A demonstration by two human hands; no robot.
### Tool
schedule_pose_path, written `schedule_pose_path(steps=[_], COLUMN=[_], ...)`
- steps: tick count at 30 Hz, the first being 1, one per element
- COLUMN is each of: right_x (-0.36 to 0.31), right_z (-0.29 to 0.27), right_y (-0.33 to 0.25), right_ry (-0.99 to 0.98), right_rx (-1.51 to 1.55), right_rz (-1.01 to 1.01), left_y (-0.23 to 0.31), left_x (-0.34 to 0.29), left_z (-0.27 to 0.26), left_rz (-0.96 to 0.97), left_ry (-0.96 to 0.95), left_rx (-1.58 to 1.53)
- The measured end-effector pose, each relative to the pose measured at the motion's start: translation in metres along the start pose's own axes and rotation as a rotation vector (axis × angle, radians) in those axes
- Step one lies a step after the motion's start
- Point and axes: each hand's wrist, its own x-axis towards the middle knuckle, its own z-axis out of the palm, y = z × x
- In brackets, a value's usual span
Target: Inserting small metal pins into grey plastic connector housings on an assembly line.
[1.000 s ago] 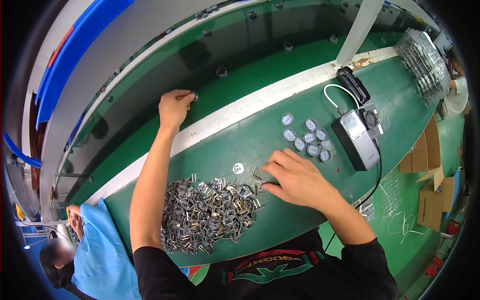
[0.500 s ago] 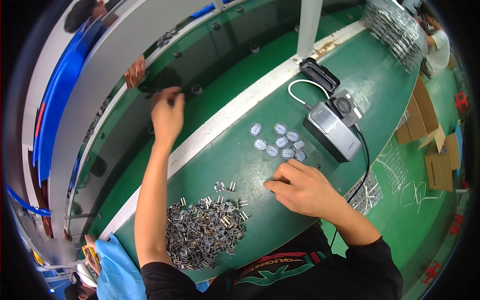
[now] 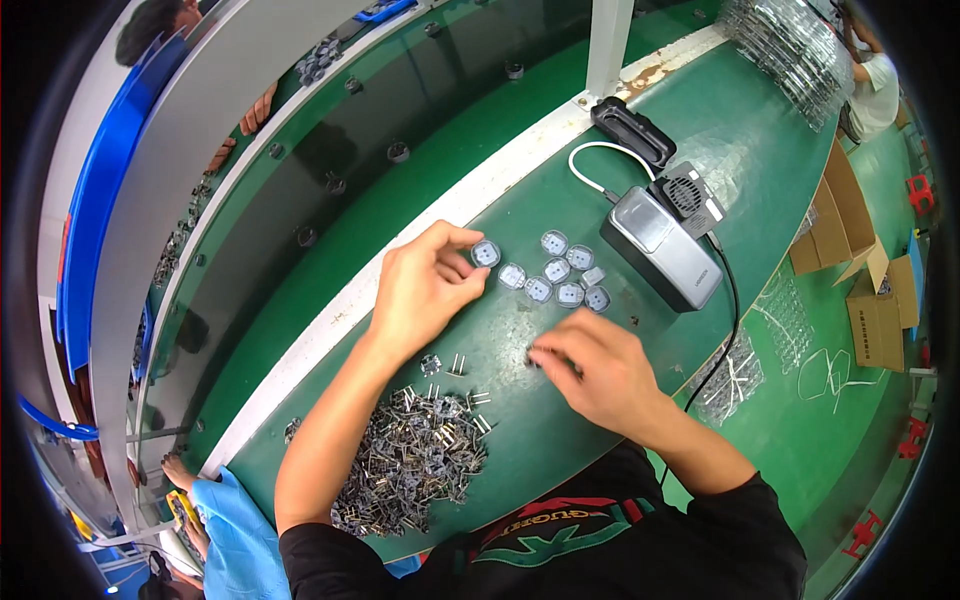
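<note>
My left hand (image 3: 425,288) is over the green worktable, its fingers closed at the edge of a small round grey plastic housing (image 3: 486,254). Beside that piece lies a loose group of similar housings (image 3: 557,270), several of them, open side up. My right hand (image 3: 605,372) hovers closer to me, thumb and fingertips pinched together. A tiny dark bit shows at those fingertips, too small to name. Under and beside my left forearm spreads a heap of small dark parts with metal prongs (image 3: 415,460). One clear piece (image 3: 430,364) and one pronged part (image 3: 457,365) lie apart from the heap.
Right of the housings sit a grey power bank (image 3: 665,250) with cables, a small fan unit (image 3: 690,198) and a black tray (image 3: 632,132). A conveyor belt (image 3: 370,185) carrying scattered parts runs beyond a white rail (image 3: 400,255). A metal post (image 3: 607,50) rises from it.
My left hand has come back from over the conveyor to the housings and has nudged the leftmost one outward. My right hand stays pinched near the same spot. Belt parts have shifted.
</note>
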Motion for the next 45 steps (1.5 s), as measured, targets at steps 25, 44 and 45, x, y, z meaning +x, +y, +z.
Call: schedule_pose_path(steps=[25, 44, 45], right_x=[0.052, 0.034, 0.035], right_z=[0.039, 0.056, 0.056], right_y=[-0.043, 0.001, 0.001], right_ry=[0.176, -0.326, -0.31], right_rx=[0.057, -0.107, -0.085], right_rz=[-0.018, -0.168, -0.165], left_y=[0.02, -0.096, -0.095], left_x=[-0.09, -0.037, -0.04], left_z=[-0.004, -0.11, -0.11], left_rz=[-0.086, -0.427, -0.431], left_ry=[0.161, 0.529, 0.517], left_rx=[-0.72, -0.739, -0.71])
